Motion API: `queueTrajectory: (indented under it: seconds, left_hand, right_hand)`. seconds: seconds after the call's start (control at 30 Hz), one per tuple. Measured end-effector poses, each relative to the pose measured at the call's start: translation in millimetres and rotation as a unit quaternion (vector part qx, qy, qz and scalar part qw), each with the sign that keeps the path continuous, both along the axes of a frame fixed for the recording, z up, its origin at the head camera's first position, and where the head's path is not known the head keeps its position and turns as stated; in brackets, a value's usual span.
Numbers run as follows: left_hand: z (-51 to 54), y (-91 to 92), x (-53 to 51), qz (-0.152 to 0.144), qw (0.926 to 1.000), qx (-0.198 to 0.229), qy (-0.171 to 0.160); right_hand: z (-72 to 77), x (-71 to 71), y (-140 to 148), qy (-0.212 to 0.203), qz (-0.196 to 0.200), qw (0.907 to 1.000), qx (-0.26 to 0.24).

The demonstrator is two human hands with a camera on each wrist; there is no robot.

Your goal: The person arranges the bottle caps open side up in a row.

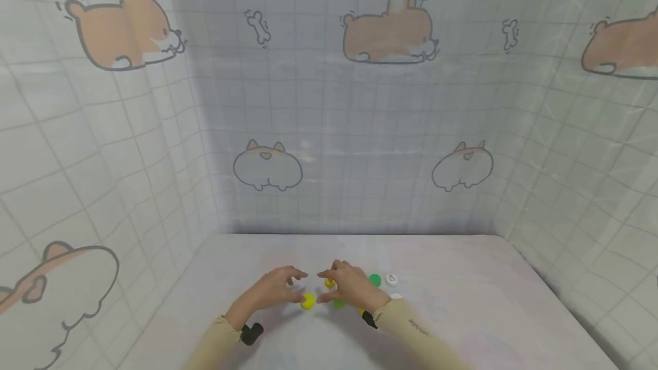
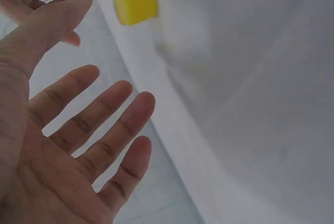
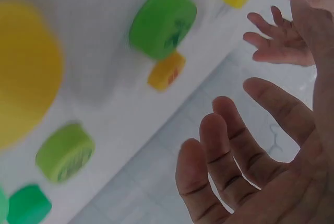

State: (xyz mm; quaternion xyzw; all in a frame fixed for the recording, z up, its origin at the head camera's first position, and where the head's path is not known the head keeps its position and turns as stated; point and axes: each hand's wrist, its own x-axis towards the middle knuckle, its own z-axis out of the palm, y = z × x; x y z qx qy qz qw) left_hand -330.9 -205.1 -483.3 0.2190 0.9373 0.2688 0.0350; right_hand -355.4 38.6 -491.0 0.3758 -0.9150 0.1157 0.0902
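My left hand (image 1: 276, 289) hovers over the table with fingers spread. Its thumb (image 2: 78, 10) is near a yellow bottle cap (image 1: 308, 301), with a gap between them in the left wrist view. Facing it is my right hand (image 1: 354, 285), fingers apart and loosely bent, holding nothing. Around the right hand lie an orange-yellow cap (image 1: 329, 283) with a red mark, a light green cap (image 1: 338, 304), a green cap (image 1: 374, 281) and a white cap (image 1: 392, 280) with red print. A large yellow cap (image 3: 26, 72) fills the left edge of the right wrist view.
Another white cap (image 1: 396, 296) is partly covered by the right wrist. The pale table (image 1: 462, 284) meets tiled-pattern curtains (image 1: 329, 198) with dog drawings at the back and both sides. Dark wrist cameras (image 1: 252, 334) sit under the sleeves.
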Motion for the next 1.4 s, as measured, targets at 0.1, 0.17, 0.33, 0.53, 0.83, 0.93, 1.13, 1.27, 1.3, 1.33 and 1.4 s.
queueTrajectory:
  seconds: [0.1, 0.17, 0.33, 0.53, 0.83, 0.93, 1.13, 1.27, 1.3, 1.33, 1.4]
  left_hand:
    - [-5.3, 0.6, -2.9, -0.006, 0.9998, -0.014, 0.012]
    - [-8.0, 0.9, -4.4, -0.014, 0.9991, -0.028, 0.030]
    - [-15.0, 2.6, -5.9, -0.021, 0.9950, -0.075, 0.063]
    - [-21.4, 2.5, -4.2, -0.020, 0.9942, -0.084, 0.064]
    - [-28.1, 2.8, -7.6, -0.017, 0.9966, -0.063, 0.051]
    - [-27.8, 3.1, -9.1, -0.022, 0.9963, -0.061, 0.057]
    - [-27.6, 5.6, -10.6, -0.029, 0.9965, -0.044, 0.064]
    - [-27.9, 7.0, -10.9, -0.027, 0.9976, -0.027, 0.058]
    - [-27.5, 7.4, -10.7, -0.027, 0.9980, -0.019, 0.053]
    - [-26.9, 8.1, -10.5, -0.027, 0.9985, -0.008, 0.047]
    - [-25.3, 9.3, -10.0, -0.027, 0.9990, 0.015, 0.032]
  right_hand:
    - [-2.9, -0.3, -8, -0.009, 0.006, 0.9999, 0.011]
    - [-4.2, 0.1, -11, -0.014, 0.011, 0.9997, 0.016]
    - [-8.4, -0.2, -22, -0.008, 0.016, 0.9993, 0.031]
    - [-18.8, 0.1, -33, -0.017, 0.023, 0.9991, 0.031]
    - [-23.1, -0.2, -34, 0.010, 0.028, 0.9991, 0.032]
    - [-21.1, -0.7, -32, 0.001, 0.037, 0.9991, 0.019]
    - [-23.8, -3.7, -27, -0.059, 0.051, 0.9965, -0.029]
    - [-24.1, -5.4, -25, -0.121, 0.050, 0.9897, -0.059]
    - [-23.9, -5.8, -24, -0.135, 0.048, 0.9875, -0.065]
    - [-23.5, -6.1, -24, -0.153, 0.046, 0.9844, -0.075]
    - [-22.4, -7.2, -22, -0.177, 0.041, 0.9792, -0.091]
